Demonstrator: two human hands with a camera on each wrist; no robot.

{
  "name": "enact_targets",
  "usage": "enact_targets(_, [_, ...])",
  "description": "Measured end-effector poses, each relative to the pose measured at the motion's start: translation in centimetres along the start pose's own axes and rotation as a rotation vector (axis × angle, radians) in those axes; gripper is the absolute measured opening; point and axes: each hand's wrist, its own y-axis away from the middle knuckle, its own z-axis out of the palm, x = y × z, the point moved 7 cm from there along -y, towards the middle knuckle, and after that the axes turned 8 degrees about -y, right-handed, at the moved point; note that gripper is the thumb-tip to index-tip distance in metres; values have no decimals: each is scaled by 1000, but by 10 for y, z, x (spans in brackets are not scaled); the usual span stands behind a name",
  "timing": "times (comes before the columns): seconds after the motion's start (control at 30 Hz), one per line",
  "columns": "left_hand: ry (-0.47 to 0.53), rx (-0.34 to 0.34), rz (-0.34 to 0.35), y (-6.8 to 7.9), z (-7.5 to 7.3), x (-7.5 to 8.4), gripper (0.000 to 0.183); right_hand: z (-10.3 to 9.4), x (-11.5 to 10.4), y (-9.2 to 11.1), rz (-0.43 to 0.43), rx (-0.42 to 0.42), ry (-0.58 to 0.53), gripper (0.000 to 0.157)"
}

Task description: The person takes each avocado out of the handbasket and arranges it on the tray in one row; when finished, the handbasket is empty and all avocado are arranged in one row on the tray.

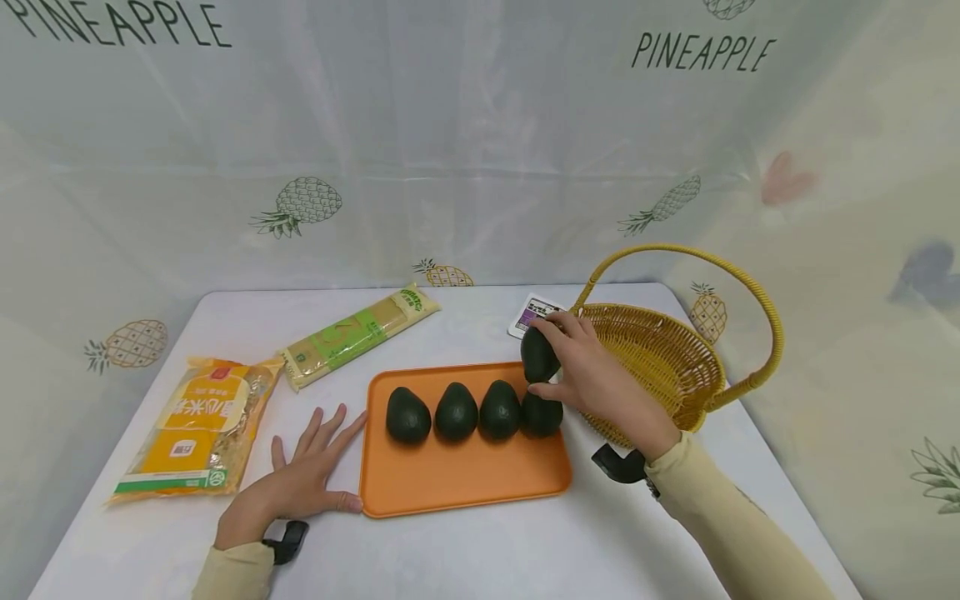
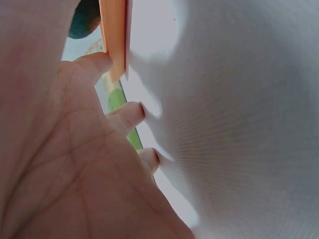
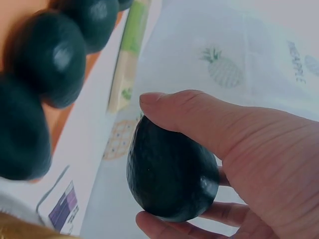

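Note:
My right hand (image 1: 592, 367) grips a dark green avocado (image 1: 538, 357) between thumb and fingers, over the right end of an orange tray (image 1: 465, 479). In the right wrist view, the thumb lies on one side of this avocado (image 3: 172, 172) and the fingers on the other. Several more avocados (image 1: 456, 412) sit in a row on the tray; the rightmost one (image 1: 542, 417) is partly covered by the right hand. With fingers spread, my left hand (image 1: 303, 479) rests on the table and touches the tray's left edge; in the left wrist view a fingertip meets the tray (image 2: 114, 40).
A yellow wicker basket (image 1: 637, 321) with a tall handle stands right of the tray, behind the right forearm. Behind the tray lie a white card (image 1: 525, 315) and a long green packet (image 1: 360, 335). At the left is a yellow food bag (image 1: 198, 425). A pineapple-print curtain (image 1: 480, 167) hangs behind.

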Motion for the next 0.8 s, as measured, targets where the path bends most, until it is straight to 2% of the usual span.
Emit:
enact_targets(0.2, [9,0,6,0,0,2,130,9,-15,-4,-48,-12,-14,89])
enact_targets(0.53, [11,3,13,2,0,3,129,28,-33,-7,-59,-104,17,89])
enact_targets(0.8, [-1,0,4,-1,0,2,130,50,-58,-12,-122,-149,-73,88])
